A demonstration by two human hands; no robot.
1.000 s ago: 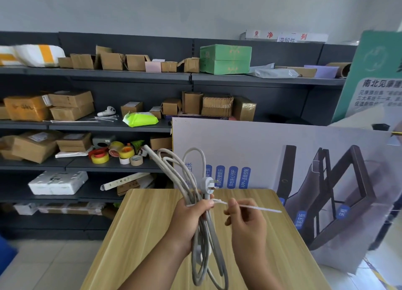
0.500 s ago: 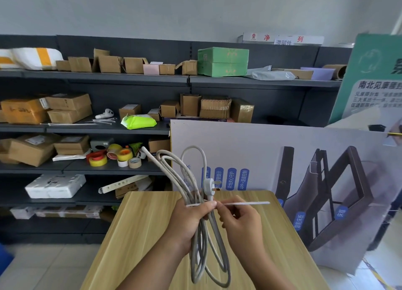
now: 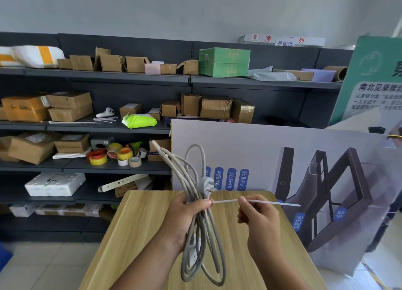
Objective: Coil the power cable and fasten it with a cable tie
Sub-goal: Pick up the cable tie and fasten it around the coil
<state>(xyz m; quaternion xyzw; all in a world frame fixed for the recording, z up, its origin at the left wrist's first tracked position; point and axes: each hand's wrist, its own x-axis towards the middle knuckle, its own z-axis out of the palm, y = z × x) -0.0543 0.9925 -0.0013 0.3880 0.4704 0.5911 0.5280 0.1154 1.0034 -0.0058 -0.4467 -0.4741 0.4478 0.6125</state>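
A grey-white power cable (image 3: 196,242) is gathered into long loops, held upright above a wooden table (image 3: 134,231). My left hand (image 3: 185,215) grips the bundle around its middle. The white plug (image 3: 207,184) sticks out just above that hand. A thin white cable tie (image 3: 226,201) wraps the bundle at my left thumb and runs out to the right. My right hand (image 3: 258,218) pinches the tie's tail between thumb and forefinger, apart from the bundle, with the free end sticking past it to the right.
Dark shelves (image 3: 121,126) behind the table hold cardboard boxes, rolls of tape (image 3: 113,155), a green box (image 3: 224,61) and loose cable ties (image 3: 102,120). A large printed board (image 3: 282,159) leans behind the table's far right edge. Tiled floor lies at the left.
My right hand has slid to the right along the tie, drawing the tail out from the bundle. The left hand keeps its grip on the coil.
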